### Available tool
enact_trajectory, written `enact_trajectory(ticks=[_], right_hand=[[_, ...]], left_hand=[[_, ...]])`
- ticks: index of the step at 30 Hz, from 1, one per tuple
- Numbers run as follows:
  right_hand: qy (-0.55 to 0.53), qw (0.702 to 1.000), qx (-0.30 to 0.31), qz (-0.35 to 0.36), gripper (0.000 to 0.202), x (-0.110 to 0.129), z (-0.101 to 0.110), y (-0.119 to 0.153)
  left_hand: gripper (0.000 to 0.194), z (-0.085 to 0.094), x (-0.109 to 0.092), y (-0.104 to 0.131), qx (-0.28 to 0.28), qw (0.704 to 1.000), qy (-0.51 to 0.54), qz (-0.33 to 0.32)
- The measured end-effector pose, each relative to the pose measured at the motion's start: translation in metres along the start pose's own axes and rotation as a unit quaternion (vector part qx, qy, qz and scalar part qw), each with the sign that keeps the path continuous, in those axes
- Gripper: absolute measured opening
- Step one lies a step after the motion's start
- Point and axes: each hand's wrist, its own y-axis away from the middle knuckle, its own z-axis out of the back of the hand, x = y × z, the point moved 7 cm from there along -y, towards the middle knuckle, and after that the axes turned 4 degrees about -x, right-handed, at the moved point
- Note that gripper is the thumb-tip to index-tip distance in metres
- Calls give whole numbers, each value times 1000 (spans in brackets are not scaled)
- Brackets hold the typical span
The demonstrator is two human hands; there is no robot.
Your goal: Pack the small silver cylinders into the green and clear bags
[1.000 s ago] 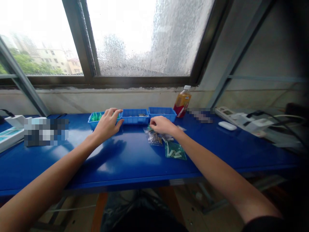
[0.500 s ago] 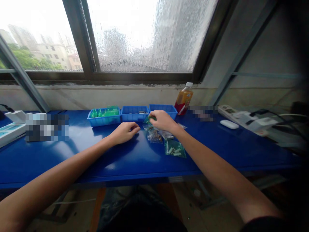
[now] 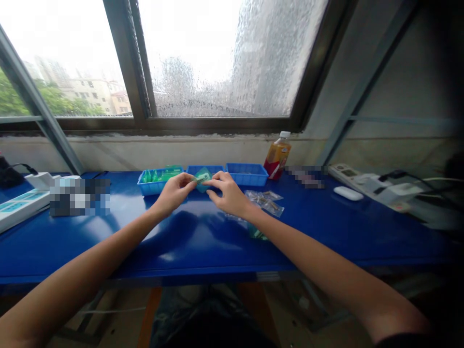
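Note:
A small green plastic bag (image 3: 203,178) with pale pieces inside is held up between both hands, over the table's middle. My left hand (image 3: 176,192) pinches its left edge. Fingers of my right hand (image 3: 229,192) close on its right side. Behind the bag stands the middle blue bin (image 3: 194,169), partly hidden. Below and right of my right hand lie several clear bags (image 3: 268,199) with small parts. Another green bag (image 3: 256,233) shows partly from under my right forearm.
The left blue bin (image 3: 154,186) holds green bags; the right blue bin (image 3: 250,180) stands beside a drink bottle (image 3: 278,155). A white case (image 3: 348,193) and power strips (image 3: 21,205) lie toward the sides of the blue table (image 3: 174,258).
My right hand has brought the green bag from the pile near the bins leftward to the middle. My left hand has risen from the table and taken hold of it.

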Motion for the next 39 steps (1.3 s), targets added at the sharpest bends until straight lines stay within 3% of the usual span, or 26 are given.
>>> enact_trajectory(ticks=[2, 4, 6, 8, 11, 14, 16, 19, 22, 25, 28, 31, 33, 35, 37, 39], right_hand=[[-92, 989, 30, -116, 26, -15, -6, 0], [-207, 949, 57, -229, 43, -30, -14, 3], [-282, 913, 58, -288, 47, -37, -19, 6], [-280, 920, 40, -272, 37, -35, -16, 5], [-159, 977, -6, -141, 24, -19, -2, 0], [-57, 998, -23, -5, 29, 0, 4, 1], [-34, 999, -26, 30, 33, 4, 4, 2], [-25, 998, -30, 41, 39, 3, 4, 2], [-25, 999, -23, 33, 39, 5, 4, 1], [-65, 996, 18, -54, 26, -2, -1, -1], [-194, 949, 101, -225, 38, -21, -18, 5], [-282, 899, 101, -318, 45, -34, -25, 10], [-247, 922, 69, -289, 38, -36, -19, 8], [-146, 969, 32, -199, 29, -29, -8, 4], [-49, 995, 3, -87, 24, -15, 0, 1], [-4, 1000, -14, -13, 26, -4, 3, 2]], left_hand=[[16, 0, -20, 5, -31, 983, -114, -140], [14, -6, -35, 13, -27, 950, -193, -244], [15, -13, -42, 19, -9, 929, -227, -292], [16, -16, -42, 20, 12, 927, -233, -295], [28, -20, -31, 14, 80, 960, -172, -208], [46, -24, -8, 10, 153, 988, -17, -12], [56, -24, 1, 9, 159, 980, 83, 87], [50, -22, 3, 8, 134, 973, 146, 122], [37, -14, 1, 3, 88, 993, 55, 57], [27, -7, -14, 3, 41, 986, -120, -110], [25, -11, -28, 11, 43, 939, -222, -257], [31, -18, -34, 16, 68, 919, -254, -294], [35, -21, -37, 18, 86, 924, -241, -283], [36, -21, -35, 15, 98, 949, -195, -227], [41, -19, -25, 10, 105, 983, -107, -110], [55, -20, -9, 8, 115, 993, 6, 28]])
